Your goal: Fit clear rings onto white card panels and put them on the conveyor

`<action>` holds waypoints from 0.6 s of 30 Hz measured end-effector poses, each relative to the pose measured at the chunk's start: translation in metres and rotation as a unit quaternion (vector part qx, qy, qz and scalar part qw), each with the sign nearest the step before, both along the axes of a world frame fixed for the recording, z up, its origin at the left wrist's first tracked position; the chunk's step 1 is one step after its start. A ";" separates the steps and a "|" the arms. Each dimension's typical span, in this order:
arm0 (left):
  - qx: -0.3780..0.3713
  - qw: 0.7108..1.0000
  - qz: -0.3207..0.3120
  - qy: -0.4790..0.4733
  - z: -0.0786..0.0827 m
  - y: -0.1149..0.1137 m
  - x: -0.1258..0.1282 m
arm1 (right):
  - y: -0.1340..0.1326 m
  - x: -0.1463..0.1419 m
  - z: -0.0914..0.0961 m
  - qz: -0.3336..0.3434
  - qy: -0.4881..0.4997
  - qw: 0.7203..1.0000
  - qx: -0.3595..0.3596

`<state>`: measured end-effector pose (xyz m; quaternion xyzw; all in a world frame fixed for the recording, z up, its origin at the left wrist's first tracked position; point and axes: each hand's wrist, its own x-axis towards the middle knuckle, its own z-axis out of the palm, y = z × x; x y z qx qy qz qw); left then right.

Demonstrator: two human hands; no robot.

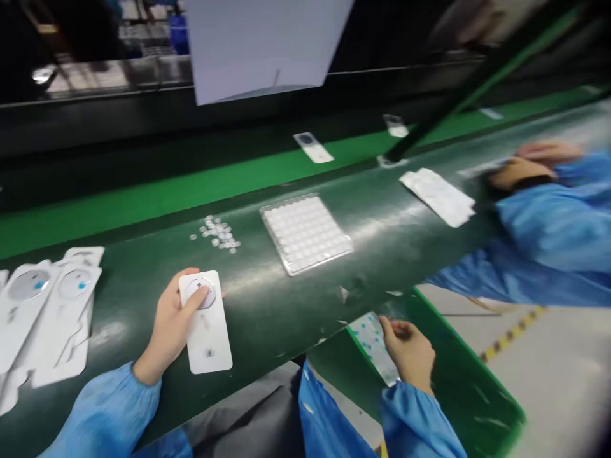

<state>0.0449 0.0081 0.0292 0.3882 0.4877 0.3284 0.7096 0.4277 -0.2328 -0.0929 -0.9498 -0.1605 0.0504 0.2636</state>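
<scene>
My left hand [174, 318] is closed on a white card [210, 340] with a round grey disc near its top, the thumb pressing on the disc. The card is over the green worktop. My right hand [410, 353], lower right at the table's front edge, pinches a sheet with blue dots [370, 340]. That sheet hangs over a green bin [472, 388]. Between and beyond my hands stands a clear tray of white round pieces [305, 232]. Small white loose pieces [219, 234] lie scattered left of the tray.
White cards with blue-dotted discs [71, 299] are piled at the left. A stack of white sheets [439, 197] lies right of the tray, near a co-worker's blurred hands [534, 165]. Behind runs a green conveyor belt [191, 181] carrying a card [314, 147]. A green post [458, 95] rises at the right.
</scene>
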 end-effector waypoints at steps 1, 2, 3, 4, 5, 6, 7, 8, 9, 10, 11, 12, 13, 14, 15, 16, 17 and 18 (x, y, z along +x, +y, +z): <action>0.019 1.000 -0.018 0.011 0.002 0.004 0.016 | 0.001 0.003 0.000 -0.012 0.002 1.000 0.018; 0.047 0.998 -0.044 0.014 0.004 0.007 0.038 | 0.001 0.007 0.000 -0.015 0.002 0.999 0.040; 0.081 0.994 -0.075 0.012 0.006 0.011 0.068 | 0.001 0.009 0.000 -0.016 0.002 0.998 0.059; 0.122 0.987 -0.107 0.009 0.007 0.014 0.103 | 0.000 0.011 -0.001 -0.015 0.005 0.997 0.075; 0.162 0.978 -0.133 0.009 0.009 0.015 0.144 | -0.002 0.011 -0.003 -0.012 0.012 0.996 0.087; 0.194 0.969 -0.154 0.020 0.012 0.016 0.187 | -0.003 0.010 -0.005 -0.004 0.023 0.995 0.098; 0.214 0.960 -0.173 0.039 0.014 0.016 0.231 | -0.005 0.007 -0.008 0.007 0.036 0.994 0.107; 0.227 0.956 -0.181 0.045 0.017 0.016 0.273 | -0.006 0.004 -0.011 0.024 0.053 0.992 0.115; 0.240 0.952 -0.185 0.049 0.019 0.018 0.312 | -0.008 0.000 -0.014 0.044 0.072 0.989 0.120; 0.252 0.948 -0.189 0.057 0.021 0.021 0.344 | -0.010 -0.004 -0.017 0.066 0.090 0.986 0.121; 0.266 0.942 -0.192 0.068 0.024 0.027 0.371 | -0.013 -0.006 -0.020 0.085 0.106 0.984 0.117; 0.284 0.936 -0.195 0.080 0.025 0.036 0.390 | -0.016 -0.008 -0.023 0.099 0.117 0.982 0.108; 0.304 0.928 -0.195 0.093 0.027 0.047 0.403 | -0.019 -0.008 -0.025 0.106 0.123 0.982 0.097; 0.326 0.919 -0.196 0.107 0.028 0.061 0.410 | -0.023 -0.007 -0.028 0.106 0.124 0.983 0.083; 0.347 0.909 -0.196 0.123 0.029 0.076 0.412 | -0.027 -0.004 -0.030 0.099 0.120 0.985 0.072; 0.365 0.899 -0.195 0.142 0.030 0.094 0.411 | -0.031 0.000 -0.034 0.086 0.114 0.988 0.068; 0.379 0.890 -0.193 0.165 0.031 0.112 0.408 | -0.036 0.005 -0.038 0.068 0.108 0.989 0.071; 0.387 0.882 -0.188 0.192 0.032 0.130 0.404 | -0.040 0.009 -0.043 0.050 0.106 0.990 0.081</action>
